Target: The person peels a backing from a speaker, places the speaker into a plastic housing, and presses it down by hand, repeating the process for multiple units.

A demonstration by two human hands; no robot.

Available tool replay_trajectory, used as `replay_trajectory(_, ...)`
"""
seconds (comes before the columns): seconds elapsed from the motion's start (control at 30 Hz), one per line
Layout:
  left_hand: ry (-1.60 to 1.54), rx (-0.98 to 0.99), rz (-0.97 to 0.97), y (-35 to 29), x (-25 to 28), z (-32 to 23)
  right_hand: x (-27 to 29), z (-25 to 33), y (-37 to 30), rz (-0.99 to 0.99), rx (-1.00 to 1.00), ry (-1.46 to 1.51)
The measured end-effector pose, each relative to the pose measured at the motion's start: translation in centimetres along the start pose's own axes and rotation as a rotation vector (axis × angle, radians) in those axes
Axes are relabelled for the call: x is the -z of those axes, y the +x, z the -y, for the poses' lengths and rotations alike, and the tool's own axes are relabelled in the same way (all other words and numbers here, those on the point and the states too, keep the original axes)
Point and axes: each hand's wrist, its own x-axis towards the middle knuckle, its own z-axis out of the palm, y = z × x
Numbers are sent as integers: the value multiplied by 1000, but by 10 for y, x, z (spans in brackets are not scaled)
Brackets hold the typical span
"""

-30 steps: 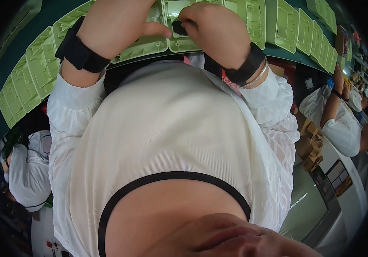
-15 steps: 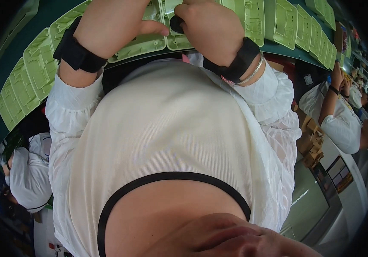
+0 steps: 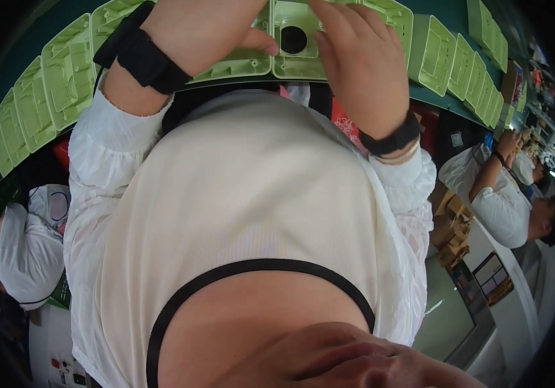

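A round black disc (image 3: 293, 40) lies inside a light-green plastic housing (image 3: 300, 69) near the top middle. Just right of the disc is my right hand (image 3: 369, 74), open, thumb and fingers apart with nothing between them; its fingertips reach over the housing's right side. My left hand (image 3: 216, 35) is over the neighbouring green housing (image 3: 235, 68) to the left. Its thumb stretches to the wall between the two housings, while the upper picture edge cuts off its other fingers, so any grip there is hidden. Both wrists wear black bands.
More green housings (image 3: 67, 74) stand in a curved row to the left, and others (image 3: 432, 55) continue to the right on a dark green table (image 3: 449, 100). People in white work at far left (image 3: 29, 255) and right (image 3: 500, 200). Cardboard pieces (image 3: 452, 233) lie at right.
My right hand has let go of the black disc and moved right, leaving it in the housing. My left hand has shifted slightly right, its thumb still stretched out.
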Motion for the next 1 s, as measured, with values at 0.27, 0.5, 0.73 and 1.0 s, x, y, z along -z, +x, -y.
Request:
replay_trajectory(0.27,-26,-94,-93,-6,-8,10,-22,-2,-18,-13,50,89)
replay_trajectory(0.5,-85,-30,14,1,-3,7,-16,2,-7,-34,26,217)
replay_trajectory(0.73,-124,-84,9,2,-13,17,-37,-16,-14,48,97,316)
replay_trajectory(1.0,-75,-103,-32,0,-17,17,-40,-31,-15,131,222,419)
